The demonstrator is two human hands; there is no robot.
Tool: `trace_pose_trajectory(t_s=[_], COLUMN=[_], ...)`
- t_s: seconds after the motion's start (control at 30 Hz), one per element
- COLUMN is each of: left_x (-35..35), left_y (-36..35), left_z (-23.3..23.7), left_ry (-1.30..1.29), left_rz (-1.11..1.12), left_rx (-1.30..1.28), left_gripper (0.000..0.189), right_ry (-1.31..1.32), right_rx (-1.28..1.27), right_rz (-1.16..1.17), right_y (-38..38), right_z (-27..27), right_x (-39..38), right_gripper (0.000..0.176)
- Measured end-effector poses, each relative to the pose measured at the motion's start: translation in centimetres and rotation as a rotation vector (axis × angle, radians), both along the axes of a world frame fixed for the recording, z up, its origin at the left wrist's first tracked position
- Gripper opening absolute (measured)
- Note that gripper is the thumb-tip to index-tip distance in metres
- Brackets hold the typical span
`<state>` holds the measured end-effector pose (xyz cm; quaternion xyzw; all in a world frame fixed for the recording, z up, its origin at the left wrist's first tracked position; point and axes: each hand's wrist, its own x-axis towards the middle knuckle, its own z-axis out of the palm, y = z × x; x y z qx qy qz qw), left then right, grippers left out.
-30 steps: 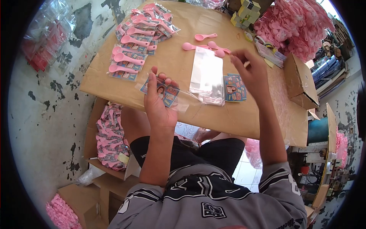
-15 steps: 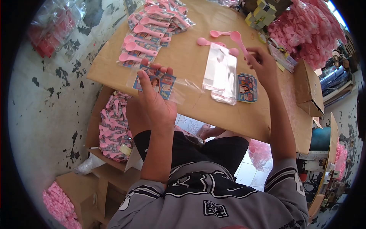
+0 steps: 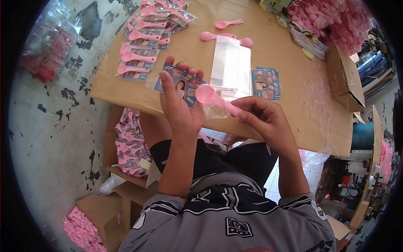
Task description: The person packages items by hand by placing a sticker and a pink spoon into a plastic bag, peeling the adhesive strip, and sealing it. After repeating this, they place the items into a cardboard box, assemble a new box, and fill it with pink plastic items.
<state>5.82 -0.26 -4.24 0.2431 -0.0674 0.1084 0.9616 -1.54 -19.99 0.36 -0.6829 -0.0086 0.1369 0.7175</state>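
My left hand (image 3: 180,105) holds a clear plastic bag with a blue printed card (image 3: 179,86) in it, thumb in front and fingers behind. Pinched by its handle in my right hand (image 3: 268,122) is a pink measuring spoon (image 3: 206,95), its bowl overlapping the card's right edge in this view. Beyond them a stack of clear bags (image 3: 231,63) lies on the table, with a pile of blue cards (image 3: 266,83) to its right. Loose pink spoons (image 3: 228,24) rest just past the bags.
Packed spoons with cards (image 3: 142,56) lie in overlapping rows at the table's left. A carton (image 3: 346,77) stands at the right edge, near a big heap of pink spoons (image 3: 327,21). Below the table's left side, an open box (image 3: 110,143) holds more packed spoons.
My right hand has brought the spoon from the table's far right down and left to the bagged card. My left hand still holds the bag. The whole view has shifted slightly.
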Motion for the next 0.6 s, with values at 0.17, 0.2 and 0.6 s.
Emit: trace_pose_trajectory(t_s=[0.17,0.2,0.6], left_x=[0.1,0.2,-2.1], left_y=[-0.5,-0.4,-3.3], left_z=[0.3,0.3,0.7], left_ry=[0.002,-0.008,0.14], left_rz=[0.007,0.017,-0.262], left_rx=[0.01,0.018,-0.08], left_gripper=[0.05,0.05,0.06], right_ry=[-0.201,-0.155,-0.203], right_rx=[-0.045,-0.022,0.043], right_rz=[-0.117,-0.116,-0.204], right_y=[-0.9,-0.9,2.3], right_z=[-2.5,-2.2,-3.0], right_x=[-0.5,-0.5,0.0], right_gripper=[0.024,0.025,0.025])
